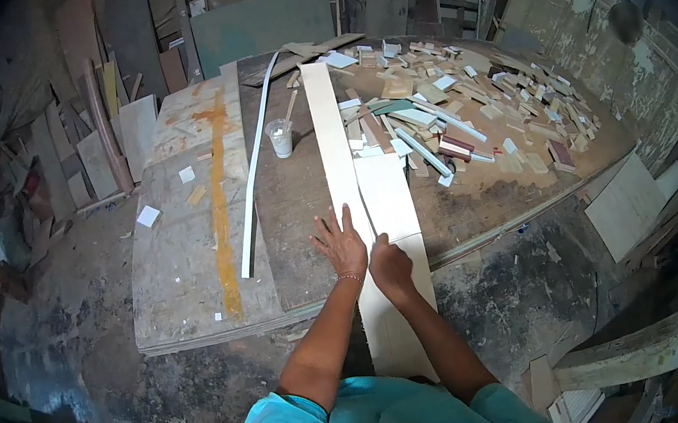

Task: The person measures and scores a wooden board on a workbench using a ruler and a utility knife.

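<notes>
A long pale board (327,119) lies lengthwise on the worktable, with a wider pale panel (387,197) along its right side. Fingers spread, my left hand (340,244) rests flat on the long board. My right hand (391,264) is closed in a fist just to the right of it, over the pale wood. From that fist a thin dark blade-like tool (367,212) points away from me along the seam. It is seen nearly edge-on, and its handle is hidden in my fingers.
The worktable (286,201) carries a heap of wood offcuts (478,99) at the right. A plastic cup (281,139) with white contents and a stick stands left of the board, near a long white strip (254,171). A curved beam (657,349) is at lower right.
</notes>
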Motion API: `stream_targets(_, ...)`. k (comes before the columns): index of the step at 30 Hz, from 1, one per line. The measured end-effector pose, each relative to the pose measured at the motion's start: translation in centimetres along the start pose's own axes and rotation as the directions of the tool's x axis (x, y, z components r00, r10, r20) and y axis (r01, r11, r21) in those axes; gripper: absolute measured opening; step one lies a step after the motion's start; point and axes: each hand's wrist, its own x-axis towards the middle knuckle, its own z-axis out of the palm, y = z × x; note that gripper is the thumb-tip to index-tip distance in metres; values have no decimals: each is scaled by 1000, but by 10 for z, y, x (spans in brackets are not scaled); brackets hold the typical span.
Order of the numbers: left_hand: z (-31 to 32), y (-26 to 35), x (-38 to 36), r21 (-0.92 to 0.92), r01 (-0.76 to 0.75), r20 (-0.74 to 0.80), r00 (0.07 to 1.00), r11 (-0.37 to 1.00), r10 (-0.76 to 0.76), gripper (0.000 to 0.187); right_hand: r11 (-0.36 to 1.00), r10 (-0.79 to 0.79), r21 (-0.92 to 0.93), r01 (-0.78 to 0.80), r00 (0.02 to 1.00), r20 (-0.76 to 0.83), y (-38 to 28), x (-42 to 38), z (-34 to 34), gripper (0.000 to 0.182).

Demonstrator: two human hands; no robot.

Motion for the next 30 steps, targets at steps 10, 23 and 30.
stream_targets(10,-7,5,-2,5,5,25,1000,1000,-5,47,998,-63,1,64,991,-117,2,12,11,20)
stream_targets(23,-4,2,-3,-32,25,67,998,999,-23,48,997,-42,65,51,989,-139,-15,43,11,20)
stream_targets(30,-6,5,-1,-17,35,36,999,999,-34,44,992,-116,22,120,982,-148,7,-2,13,17)
